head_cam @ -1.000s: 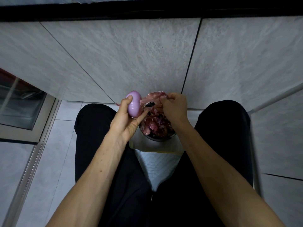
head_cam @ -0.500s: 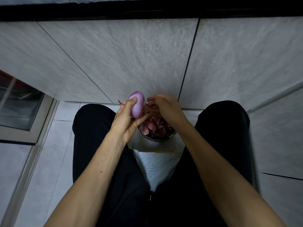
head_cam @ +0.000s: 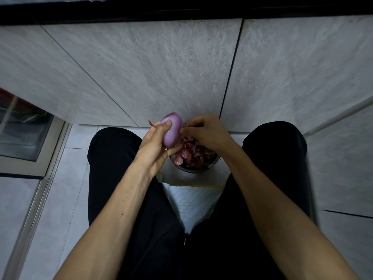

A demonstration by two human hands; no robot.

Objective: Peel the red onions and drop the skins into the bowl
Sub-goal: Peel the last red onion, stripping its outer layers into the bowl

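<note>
Left hand (head_cam: 155, 144) grips onion (head_cam: 172, 130), long axis 12–6 o'clock, above bowl (head_cam: 193, 168) rim at 10 o'clock; right hand (head_cam: 207, 131), at onion's 3 o'clock, curled fingers apparently pinching skin there.

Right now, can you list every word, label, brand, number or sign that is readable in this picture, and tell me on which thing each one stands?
None: no readable text shows anywhere in this view.
The onion in the left hand, the bowl of skins under the right hand, the grey tiles and the white sheet between the legs carry no lettering that I can see.
</note>
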